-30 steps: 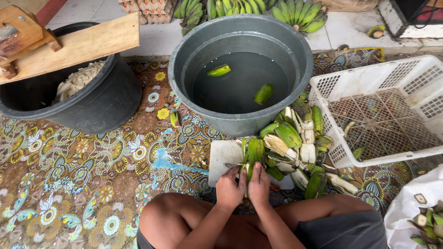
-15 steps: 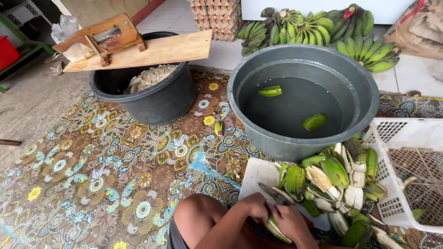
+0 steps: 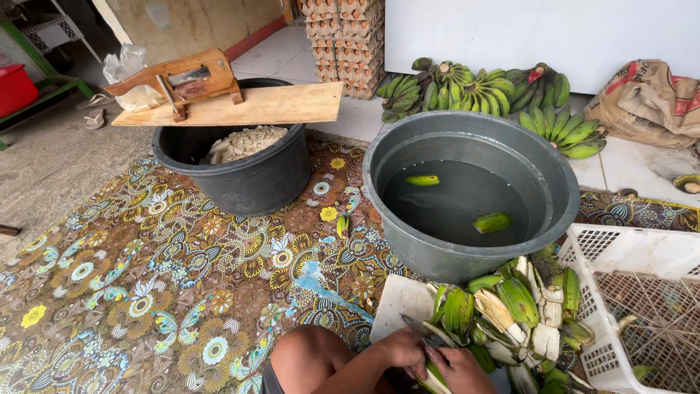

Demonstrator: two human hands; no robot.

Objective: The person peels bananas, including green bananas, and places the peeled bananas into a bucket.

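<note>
- Down at the frame's bottom edge, my left hand (image 3: 403, 349) closes around a knife (image 3: 421, 330), its handle hidden in my grip.
- My right hand (image 3: 459, 367) wraps a green banana (image 3: 435, 374), mostly covered and cut off.
- Both sit over the white cutting board (image 3: 397, 305), beside the peel pile (image 3: 510, 310).

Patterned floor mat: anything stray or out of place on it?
One small green banana piece lies alone on the patterned floor mat, between the black tub and the grey water basin, apart from the peel pile.
</note>
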